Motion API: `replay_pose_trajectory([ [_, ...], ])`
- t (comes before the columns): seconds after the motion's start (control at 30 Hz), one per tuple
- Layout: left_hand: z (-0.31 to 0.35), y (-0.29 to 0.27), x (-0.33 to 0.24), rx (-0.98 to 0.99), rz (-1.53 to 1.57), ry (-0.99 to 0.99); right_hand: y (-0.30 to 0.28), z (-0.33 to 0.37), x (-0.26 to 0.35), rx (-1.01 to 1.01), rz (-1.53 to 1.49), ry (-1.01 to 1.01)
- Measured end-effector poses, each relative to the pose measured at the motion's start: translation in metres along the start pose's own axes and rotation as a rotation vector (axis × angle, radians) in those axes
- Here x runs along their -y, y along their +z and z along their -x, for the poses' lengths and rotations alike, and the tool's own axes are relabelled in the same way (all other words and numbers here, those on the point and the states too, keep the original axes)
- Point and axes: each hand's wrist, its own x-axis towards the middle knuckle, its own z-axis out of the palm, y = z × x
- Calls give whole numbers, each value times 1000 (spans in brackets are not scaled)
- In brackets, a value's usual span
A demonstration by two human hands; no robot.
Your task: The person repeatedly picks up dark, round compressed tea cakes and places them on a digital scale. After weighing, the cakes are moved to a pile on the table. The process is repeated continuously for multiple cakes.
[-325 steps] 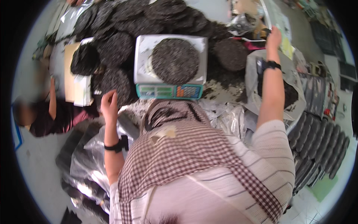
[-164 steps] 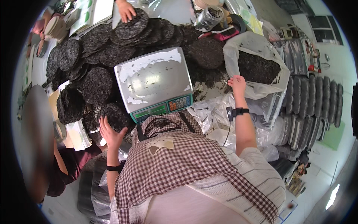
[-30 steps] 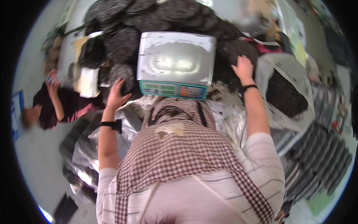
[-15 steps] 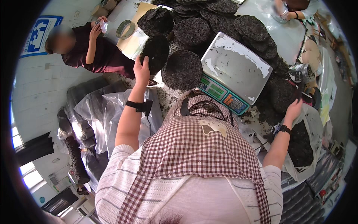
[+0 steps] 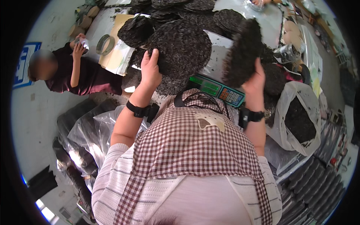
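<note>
Left hand [image 5: 150, 69] fingers grip flat dark round cake [image 5: 183, 47]; right hand [image 5: 255, 80] fingers clutch second dark cake [image 5: 242, 52] tilted on edge, both raised above scale [image 5: 219, 90] on table [image 5: 258, 18]; more cakes piled far side.

Workshop: weighing scale [image 5: 219, 90], pressed cakes [image 5: 180, 48]

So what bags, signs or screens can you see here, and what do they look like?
Scale panel: below the raised discs, green display strips beside blue and orange keys.
Sign: far left, blue and white rectangle.
White bag: right, open, full of dark loose material.
Clear bags: lower left, crumpled, shiny.
</note>
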Motion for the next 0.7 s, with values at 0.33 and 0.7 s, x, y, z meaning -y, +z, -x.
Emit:
replay_pose_trajectory([
  [0.33, 12, -81, -3, 554, -1284, 311, -13, 28, 8, -392, 599, -405],
  [0.7, 31, -117, 63, 680, -1791, 643, 41, 40, -29, -556, 1938, -1107],
])
